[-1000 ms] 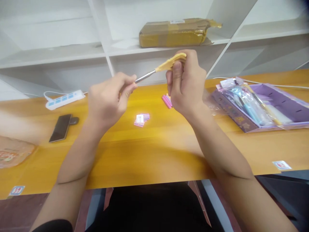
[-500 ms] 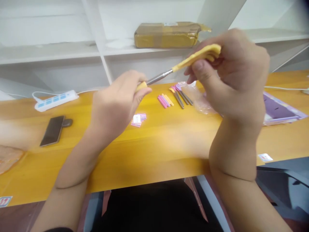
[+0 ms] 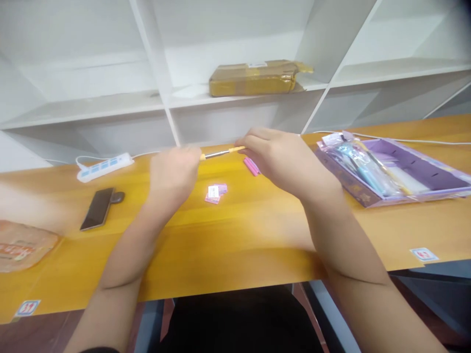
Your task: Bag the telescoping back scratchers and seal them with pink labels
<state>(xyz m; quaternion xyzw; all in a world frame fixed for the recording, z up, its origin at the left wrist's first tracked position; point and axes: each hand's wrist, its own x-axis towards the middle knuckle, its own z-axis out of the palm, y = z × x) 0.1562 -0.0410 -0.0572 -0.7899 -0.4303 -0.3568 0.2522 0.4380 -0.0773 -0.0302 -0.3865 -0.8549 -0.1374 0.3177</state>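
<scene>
Both my hands hold one thin tool (image 3: 221,154) with a silver metal shaft and yellow ends, level above the orange table (image 3: 235,235). My left hand (image 3: 172,176) is closed on its left end. My right hand (image 3: 283,159) is closed over its yellow right end, which is mostly hidden by the fingers. Pink sticks (image 3: 252,166) lie on the table just under my right hand. A small pink and white packet (image 3: 215,192) lies below the tool.
A purple tray (image 3: 423,171) with plastic-wrapped stationery (image 3: 364,164) sits at the right. A dark phone (image 3: 97,208) and a white power strip (image 3: 105,165) lie at the left. A taped cardboard parcel (image 3: 253,78) rests on the white shelf. A brown bag (image 3: 22,250) is at the far left.
Both hands have come down from chest height to just above the table, and the tool now lies nearly level. My right hand has moved left and lower.
</scene>
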